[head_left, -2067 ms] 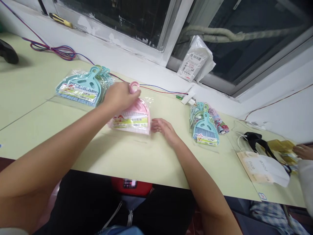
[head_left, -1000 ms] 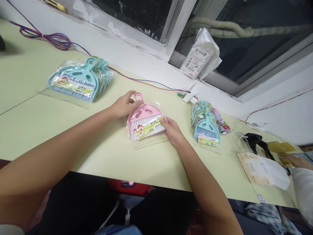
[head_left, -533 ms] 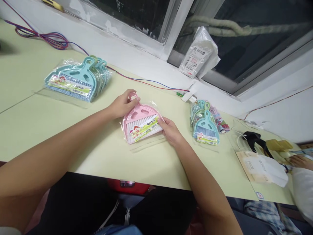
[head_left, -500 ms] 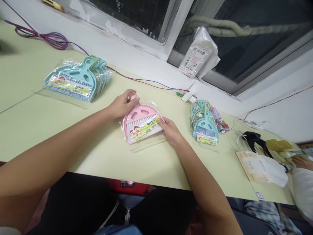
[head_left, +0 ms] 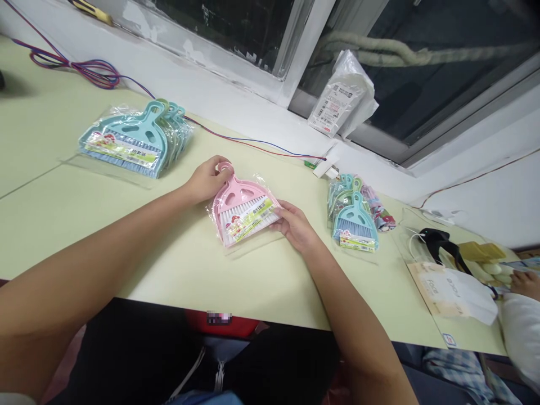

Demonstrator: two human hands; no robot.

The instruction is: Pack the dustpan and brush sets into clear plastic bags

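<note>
A pink dustpan and brush set [head_left: 240, 195] in a clear plastic bag is held between my hands over the table. My left hand [head_left: 208, 180] is closed round its handle loop. At the lower right corner of the bag, my right hand [head_left: 295, 226] grips the edge between thumb and fingers. White bristles and a yellow-green label with red mushrooms show through the plastic. Left of my hands lies a pile of bagged blue and green dustpan sets [head_left: 126, 140]. A second pile of blue and green dustpan sets [head_left: 355, 219] is on the right.
Coiled red and blue wires [head_left: 93, 73] run along the wall to a white plug [head_left: 325, 167]. A screwdriver [head_left: 95, 12] and a plastic-wrapped packet [head_left: 337, 101] rest on the sill. Far right are a paper bag [head_left: 453, 292] and another person's hand [head_left: 525, 283].
The pink set has shifted slightly, its handle leaning a little more left. My right thumb has slid off the label towards the bag's edge. The other person's hand moved slightly right.
</note>
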